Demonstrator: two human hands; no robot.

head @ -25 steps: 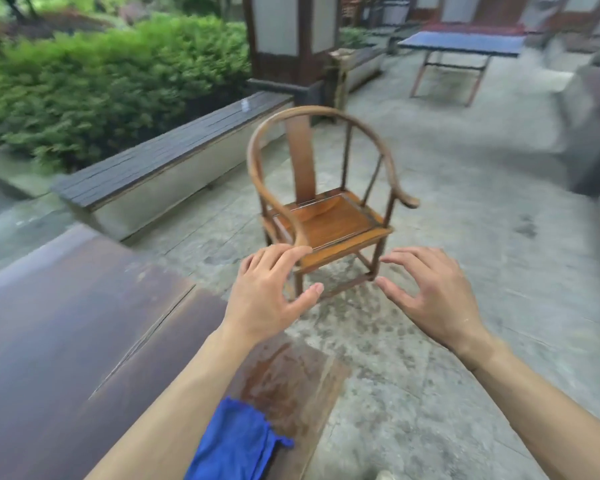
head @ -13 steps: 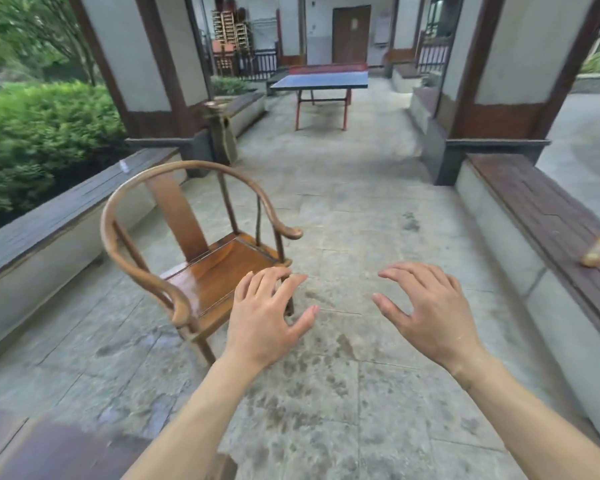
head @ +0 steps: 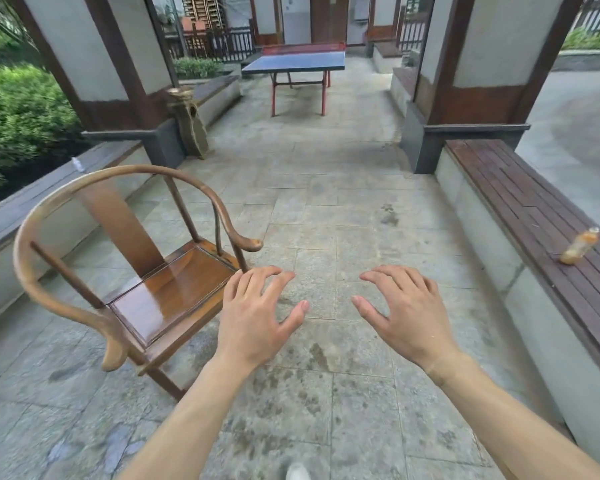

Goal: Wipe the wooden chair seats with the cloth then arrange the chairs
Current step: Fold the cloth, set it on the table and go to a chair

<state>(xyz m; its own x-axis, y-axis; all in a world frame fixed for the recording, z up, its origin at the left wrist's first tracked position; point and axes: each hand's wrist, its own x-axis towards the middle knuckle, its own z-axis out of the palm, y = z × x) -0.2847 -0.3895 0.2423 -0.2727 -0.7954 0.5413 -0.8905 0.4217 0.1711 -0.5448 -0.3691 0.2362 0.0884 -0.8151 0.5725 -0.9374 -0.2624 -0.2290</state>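
Hovering empty with fingers spread, left hand (head: 257, 317) and right hand (head: 404, 315) flank wooden chair (head: 146, 271); no writing readable.

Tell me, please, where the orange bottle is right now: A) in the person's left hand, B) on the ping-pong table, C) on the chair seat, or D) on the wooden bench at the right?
D: the orange bottle stands on the slatted wooden bench at the right, while the chair seat is bare and both hands are held out holding nothing.
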